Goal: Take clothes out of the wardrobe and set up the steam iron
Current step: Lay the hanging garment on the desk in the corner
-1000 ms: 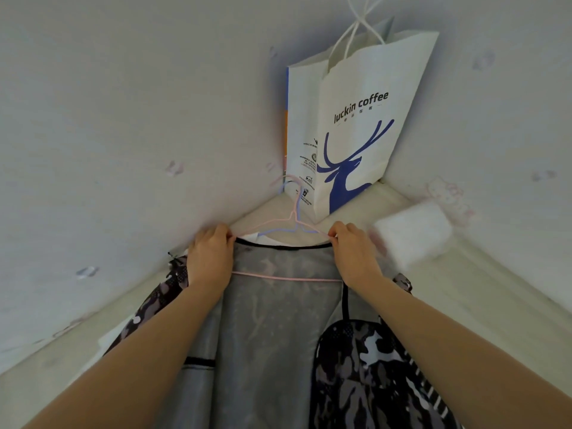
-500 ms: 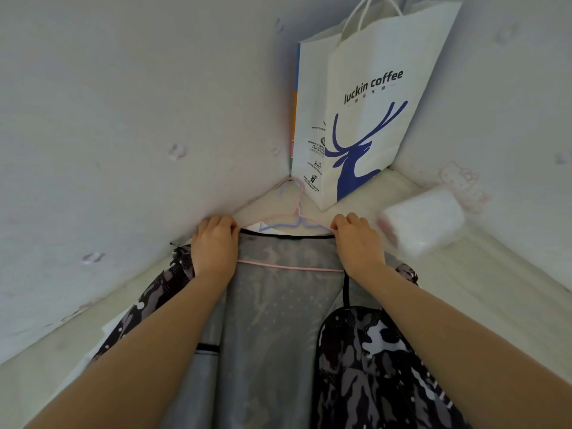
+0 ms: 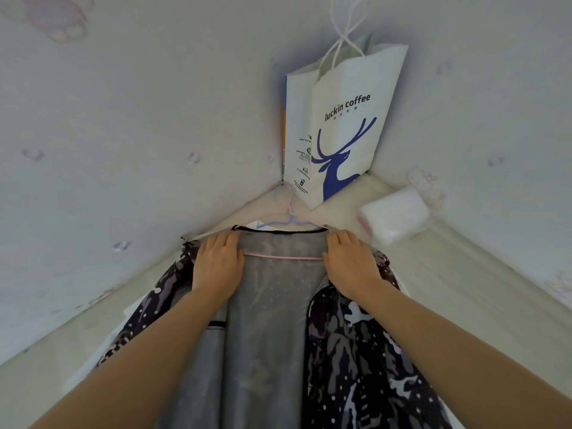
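Note:
A dark camouflage jacket [image 3: 359, 345] with a grey lining lies spread open on a pale surface, its collar towards the wall corner. A pink hanger [image 3: 286, 257] and a blue hanger [image 3: 280, 222] sit inside its shoulders, hooks pointing at the corner. My left hand [image 3: 218, 267] grips the jacket's left shoulder, fingers curled over the edge. At the right shoulder, my right hand [image 3: 351, 263] holds the fabric the same way. No steam iron is in view.
A white paper bag [image 3: 340, 128] with a blue deer print stands upright in the corner. A white soft pack [image 3: 394, 213] lies to the right of the collar. Pale walls close in on the left and right.
Both hands stay on the jacket's shoulders. The view has shifted slightly, so the bag and pack sit a little differently in the frame.

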A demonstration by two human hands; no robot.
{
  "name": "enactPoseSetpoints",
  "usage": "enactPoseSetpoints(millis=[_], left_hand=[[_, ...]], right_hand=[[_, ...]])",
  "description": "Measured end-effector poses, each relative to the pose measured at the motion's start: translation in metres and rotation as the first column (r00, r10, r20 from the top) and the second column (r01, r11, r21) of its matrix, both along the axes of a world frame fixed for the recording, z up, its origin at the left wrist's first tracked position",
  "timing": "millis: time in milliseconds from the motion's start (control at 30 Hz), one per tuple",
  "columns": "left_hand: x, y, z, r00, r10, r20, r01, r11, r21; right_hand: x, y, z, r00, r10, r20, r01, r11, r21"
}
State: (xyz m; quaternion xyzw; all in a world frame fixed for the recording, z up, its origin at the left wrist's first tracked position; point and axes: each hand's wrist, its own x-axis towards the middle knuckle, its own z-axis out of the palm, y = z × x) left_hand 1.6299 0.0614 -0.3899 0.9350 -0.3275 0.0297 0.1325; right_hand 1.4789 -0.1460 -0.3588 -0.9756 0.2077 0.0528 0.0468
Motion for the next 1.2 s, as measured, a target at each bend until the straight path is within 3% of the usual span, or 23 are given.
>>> enactPoseSetpoints(millis=[300, 467, 700, 833, 1100, 1200], left_hand=[[-0.100, 0.054, 0.020, 0.978, -0.182, 0.098, 0.178, 0.983, 0.049], [-0.163, 0.102, 0.033, 0.968, -0.242, 0.073, 0.234, 0.967, 0.099], [-0.254, 0.174, 0.048, 0.941, -0.337, -0.015, 0.337, 0.941, 0.021], [-0.299, 0.213, 0.052, 0.890, -0.456, 0.015, 0.456, 0.889, 0.034], [-0.386, 0.264, 0.061, 0.780, -0.625, 0.018, 0.625, 0.779, -0.050], [-0.413, 0.272, 0.059, 0.731, -0.682, -0.033, 0.680, 0.731, -0.060]], right_hand=[[-0.100, 0.084, 0.022, 0.993, -0.073, -0.094, 0.080, 0.994, 0.079], [-0.165, 0.146, 0.039, 0.988, -0.119, -0.100, 0.129, 0.986, 0.101], [-0.255, 0.240, 0.055, 0.971, -0.221, -0.095, 0.233, 0.961, 0.149], [-0.300, 0.287, 0.058, 0.950, -0.300, -0.085, 0.310, 0.937, 0.163], [-0.399, 0.375, 0.057, 0.853, -0.520, -0.047, 0.513, 0.818, 0.260], [-0.441, 0.396, 0.055, 0.780, -0.624, -0.037, 0.601, 0.732, 0.321]])
